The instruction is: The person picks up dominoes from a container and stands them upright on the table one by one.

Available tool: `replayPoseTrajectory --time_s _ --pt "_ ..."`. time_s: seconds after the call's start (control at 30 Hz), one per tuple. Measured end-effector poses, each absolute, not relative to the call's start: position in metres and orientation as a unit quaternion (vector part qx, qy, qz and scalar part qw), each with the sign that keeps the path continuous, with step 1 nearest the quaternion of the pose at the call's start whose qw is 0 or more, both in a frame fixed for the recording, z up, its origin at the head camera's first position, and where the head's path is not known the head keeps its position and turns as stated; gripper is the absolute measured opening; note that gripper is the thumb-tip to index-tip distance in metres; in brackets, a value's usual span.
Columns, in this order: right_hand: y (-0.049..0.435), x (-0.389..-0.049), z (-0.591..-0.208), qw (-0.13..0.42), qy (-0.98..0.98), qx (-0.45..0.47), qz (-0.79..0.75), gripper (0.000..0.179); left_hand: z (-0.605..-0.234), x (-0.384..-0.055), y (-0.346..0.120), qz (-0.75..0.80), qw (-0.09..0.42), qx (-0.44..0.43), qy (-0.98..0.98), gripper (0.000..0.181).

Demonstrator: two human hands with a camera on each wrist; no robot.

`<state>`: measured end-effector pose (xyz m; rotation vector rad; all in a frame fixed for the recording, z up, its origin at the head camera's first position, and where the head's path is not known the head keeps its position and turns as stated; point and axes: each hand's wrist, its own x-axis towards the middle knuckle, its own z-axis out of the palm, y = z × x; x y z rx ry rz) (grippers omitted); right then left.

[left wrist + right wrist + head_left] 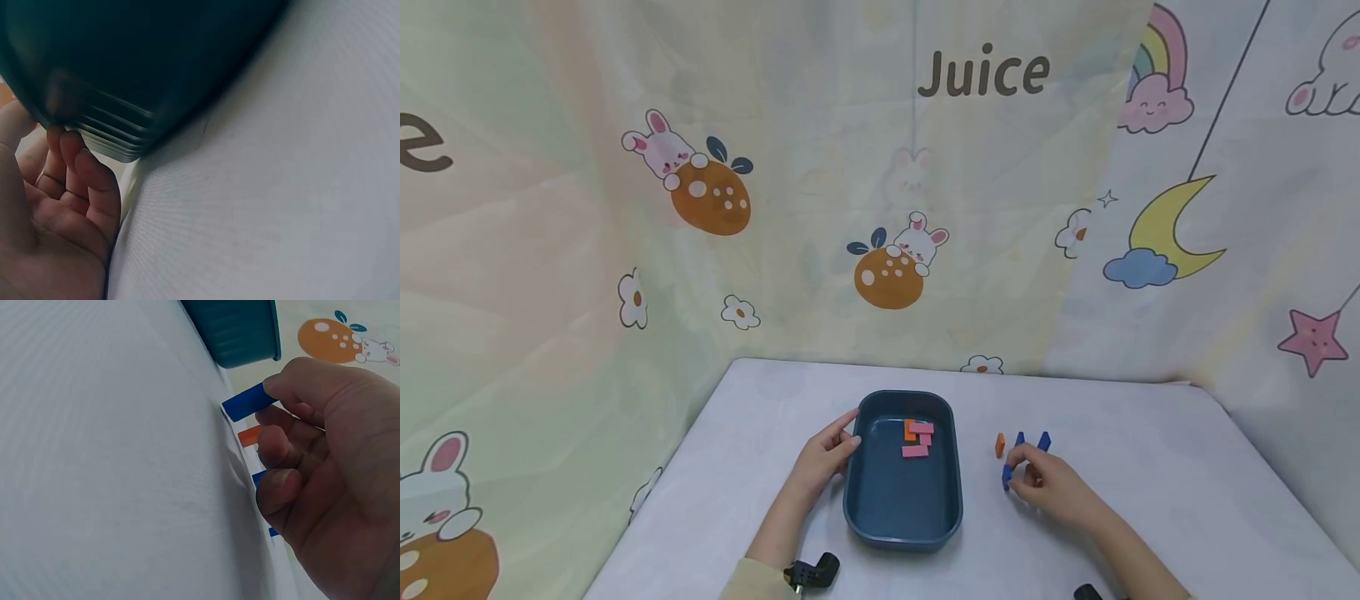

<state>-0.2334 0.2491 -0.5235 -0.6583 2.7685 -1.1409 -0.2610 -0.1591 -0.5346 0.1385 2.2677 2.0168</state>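
A dark teal rectangular container (pixel 904 508) with rounded corners stands on the table. Pink blocks (pixel 915 452) and an orange block (pixel 908 432) lie inside it. My left hand (pixel 823 458) holds the container's left rim, the thumb at the edge and the other fingers against the ribbed outer wall (pixel 112 119). To the container's right, my right hand (pixel 1051 483) pinches a small blue block (pixel 249 402) between thumb and forefinger, its lower end close to the tabletop. The other right fingers (pixel 278 487) curl loosely toward the palm.
An orange block (pixel 1000 445) and two blue blocks (pixel 1045 441) stand upright just beyond my right hand. The white-covered table (pixel 790 383) ends at a printed cloth backdrop (pixel 805 208), which also runs along the left and right sides.
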Motion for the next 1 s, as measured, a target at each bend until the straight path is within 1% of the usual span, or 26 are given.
replayPoseTrajectory --time_s 0.4,0.87,1.0 --pt "0.248 -0.234 -0.525 0.042 0.911 -0.194 -0.361 0.025 -0.534 -0.26 -0.159 0.662 0.052 0.044 0.747 0.053" --pt "0.248 -0.231 -0.517 0.048 0.911 -0.181 -0.367 0.027 -0.534 -0.259 -0.158 0.665 0.047 0.04 0.744 0.051" --pt "0.248 -0.231 -0.515 0.042 0.913 -0.177 -0.365 0.027 -0.534 -0.259 -0.158 0.664 0.048 0.04 0.745 0.051"
